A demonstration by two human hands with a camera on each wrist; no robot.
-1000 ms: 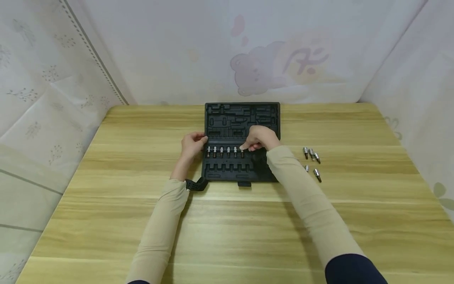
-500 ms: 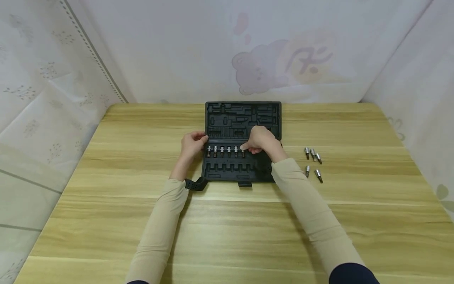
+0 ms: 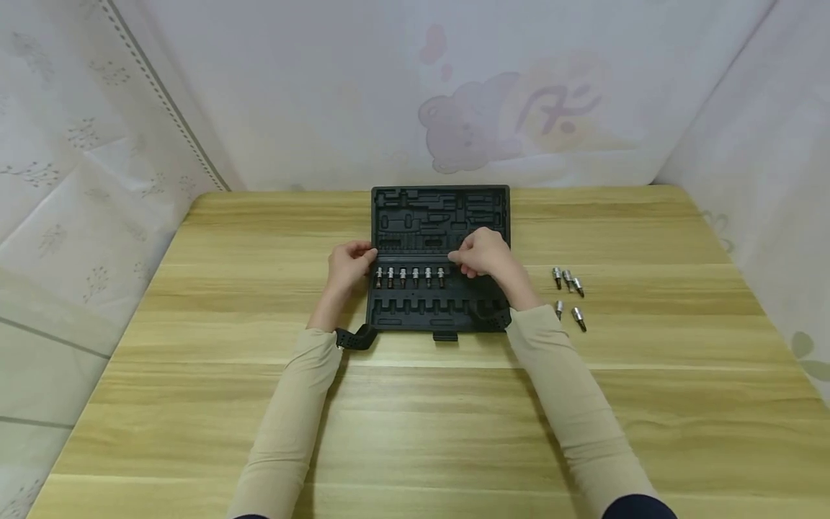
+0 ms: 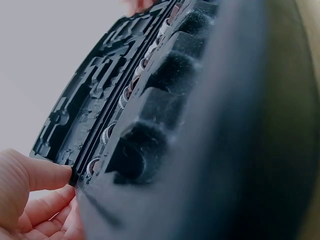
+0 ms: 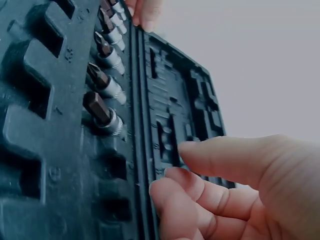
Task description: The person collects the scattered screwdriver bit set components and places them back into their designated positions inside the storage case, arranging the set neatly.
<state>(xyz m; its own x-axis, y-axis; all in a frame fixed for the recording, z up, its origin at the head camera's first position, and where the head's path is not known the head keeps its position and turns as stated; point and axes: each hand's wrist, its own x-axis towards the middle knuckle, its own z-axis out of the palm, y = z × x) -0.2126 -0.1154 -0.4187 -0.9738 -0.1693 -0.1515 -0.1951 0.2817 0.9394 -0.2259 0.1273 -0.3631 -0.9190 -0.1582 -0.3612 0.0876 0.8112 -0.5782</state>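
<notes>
An open black tool case lies at the middle of the wooden table. Several bit sockets stand in a row in its near half, seen close in the right wrist view as bit sockets. My left hand grips the case's left edge at the hinge; its thumb presses on the rim of the case. My right hand hovers just right of the last socket, fingers curled and holding nothing.
Several loose bit sockets lie on the table right of the case, two more nearer me. Pale curtains wall in the table on three sides. The case's front row of slots holds nothing.
My right hand has let go of the last socket in the row and drawn back a little to the right. The left hand has not moved.
</notes>
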